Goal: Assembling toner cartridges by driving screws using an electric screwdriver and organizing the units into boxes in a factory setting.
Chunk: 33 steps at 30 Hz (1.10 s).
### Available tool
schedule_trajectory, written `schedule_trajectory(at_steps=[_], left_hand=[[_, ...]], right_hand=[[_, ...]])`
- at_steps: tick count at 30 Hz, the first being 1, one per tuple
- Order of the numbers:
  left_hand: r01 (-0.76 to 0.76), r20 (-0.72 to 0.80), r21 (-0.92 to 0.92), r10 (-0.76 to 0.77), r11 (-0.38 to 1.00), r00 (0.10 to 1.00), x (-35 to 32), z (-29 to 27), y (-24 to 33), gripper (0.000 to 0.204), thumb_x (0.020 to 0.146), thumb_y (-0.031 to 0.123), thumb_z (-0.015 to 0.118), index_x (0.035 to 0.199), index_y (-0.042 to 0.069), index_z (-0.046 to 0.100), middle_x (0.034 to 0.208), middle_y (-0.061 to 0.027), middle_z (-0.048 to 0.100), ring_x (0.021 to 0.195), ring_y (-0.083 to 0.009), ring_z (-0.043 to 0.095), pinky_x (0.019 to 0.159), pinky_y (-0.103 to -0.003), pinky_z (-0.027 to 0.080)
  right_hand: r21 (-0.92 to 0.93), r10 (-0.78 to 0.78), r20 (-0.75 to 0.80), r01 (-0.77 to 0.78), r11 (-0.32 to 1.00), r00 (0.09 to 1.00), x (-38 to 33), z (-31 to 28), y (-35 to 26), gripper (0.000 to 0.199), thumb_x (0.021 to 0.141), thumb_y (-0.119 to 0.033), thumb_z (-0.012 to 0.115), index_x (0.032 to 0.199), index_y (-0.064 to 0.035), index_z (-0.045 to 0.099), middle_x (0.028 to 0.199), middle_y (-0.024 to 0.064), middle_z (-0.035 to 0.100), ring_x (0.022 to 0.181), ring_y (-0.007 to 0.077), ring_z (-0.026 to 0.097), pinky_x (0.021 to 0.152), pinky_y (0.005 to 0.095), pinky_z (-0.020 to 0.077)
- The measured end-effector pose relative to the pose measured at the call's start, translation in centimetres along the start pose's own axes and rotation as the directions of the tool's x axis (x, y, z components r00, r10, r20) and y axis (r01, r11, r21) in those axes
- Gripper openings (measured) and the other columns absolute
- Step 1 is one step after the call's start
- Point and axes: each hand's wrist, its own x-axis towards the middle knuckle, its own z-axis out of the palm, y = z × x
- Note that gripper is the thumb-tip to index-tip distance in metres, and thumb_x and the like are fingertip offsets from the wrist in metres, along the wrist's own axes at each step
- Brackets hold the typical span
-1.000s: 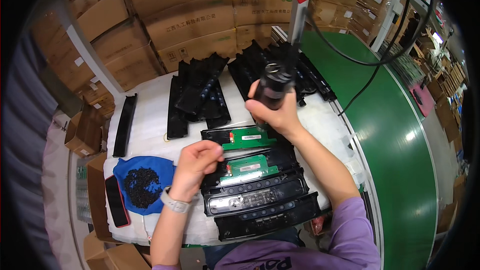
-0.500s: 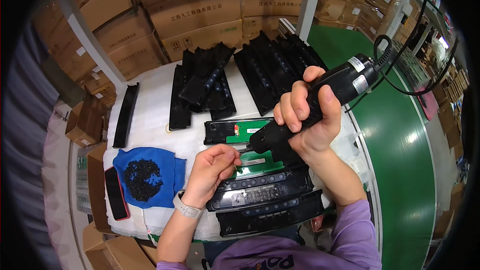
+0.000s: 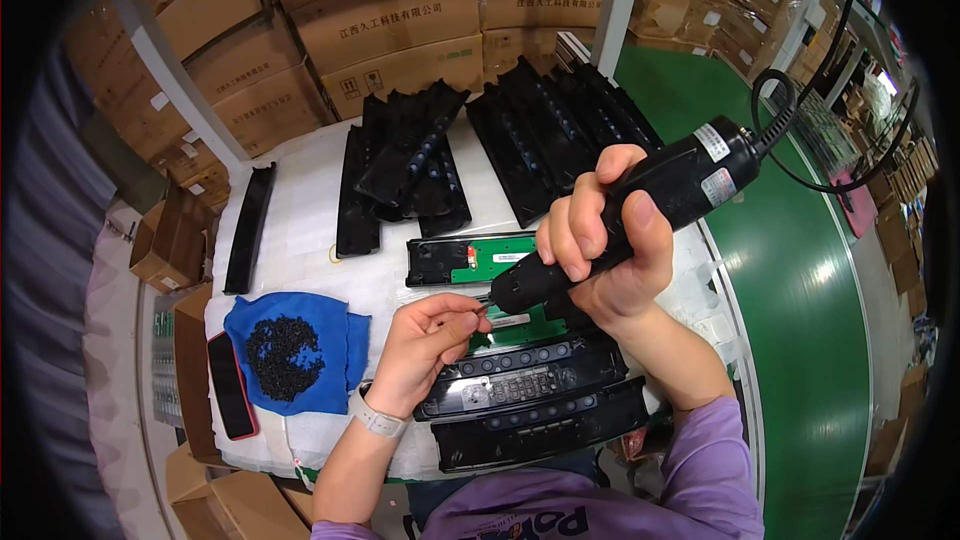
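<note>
My right hand (image 3: 640,250) is wrapped round a black corded electric screwdriver (image 3: 690,178), tilted with its nose down to the left. At the screwdriver's bit, my left hand (image 3: 432,345) has thumb and forefinger pinched together. What they hold, if anything, is too small to make out. Below the tool lies a black housing with a green circuit board (image 3: 515,323), partly hidden by both hands. Just beyond it is another black housing (image 3: 435,262) with a green board. Nearer to me rest a black button panel (image 3: 560,377) and a second such panel (image 3: 590,432).
On a blue cloth (image 3: 345,380) at left lies a heap of small black screws (image 3: 285,358), beside a red-edged phone (image 3: 232,390). Black panels (image 3: 410,170) are piled at the back, with one (image 3: 250,225) alone at far left. Cardboard boxes (image 3: 400,20) stand behind the table.
The screwdriver's nose and my right hand have shifted slightly left and down. My left fingers remain pinched by the bit.
</note>
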Motion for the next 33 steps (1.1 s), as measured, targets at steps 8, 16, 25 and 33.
schedule_trajectory(at_steps=[8,16,25,33], left_hand=[[-0.018,-0.003,0.052,0.018,0.998,1.0,0.0,0.0,-0.1,0.017,0.086,0.001,0.06,0.102,-0.002,0.062,0.084,-0.0119,0.067,0.051,-0.0034,0.044,0.046,-0.015,0.034],[-0.023,-0.019,0.111,0.025,0.994,1.0,-0.1,0.0,-0.1,0.016,0.085,-0.002,0.059,0.101,-0.002,0.061,0.085,-0.015,0.066,0.05,-0.0047,0.045,0.046,-0.016,0.035],[-0.029,-0.06,0.313,0.05,0.949,0.997,-0.4,0.8,0.2,0.016,0.083,-0.001,0.063,0.098,-0.004,0.063,0.087,-0.0125,0.067,0.073,-0.0108,0.064,0.065,-0.019,0.05],[-0.054,-0.032,0.38,0.071,0.924,0.997,-0.4,1.0,0.3,0.013,0.084,0.0,0.062,0.096,-0.006,0.064,0.085,-0.0107,0.067,0.08,-0.0121,0.064,0.073,-0.021,0.05]], right_hand=[[-0.164,0.034,0.023,-0.03,0.986,0.999,-0.4,0.2,-0.5,0.032,0.088,-0.035,0.053,0.103,-0.0094,0.04,0.058,0.0006,0.044,0.041,0.0115,0.042,0.05,0.0296,0.0423],[-0.165,0.005,0.035,0.001,0.986,0.999,-0.4,0.4,-0.7,0.034,0.087,-0.035,0.054,0.103,-0.0094,0.04,0.057,0.0007,0.044,0.041,0.0116,0.042,0.049,0.0297,0.0416],[-0.223,0.129,-0.026,-0.131,0.966,0.991,-0.7,0.8,-0.6,0.03,0.085,-0.029,0.054,0.101,-0.0087,0.039,0.056,0.002,0.043,0.04,0.0124,0.041,0.047,0.0295,0.0405],[-0.166,0.169,-0.16,-0.196,0.967,0.972,0.0,0.3,-0.6,0.022,0.089,-0.027,0.049,0.1,-0.0093,0.042,0.056,0.0014,0.042,0.04,0.0116,0.04,0.046,0.0293,0.0393]])
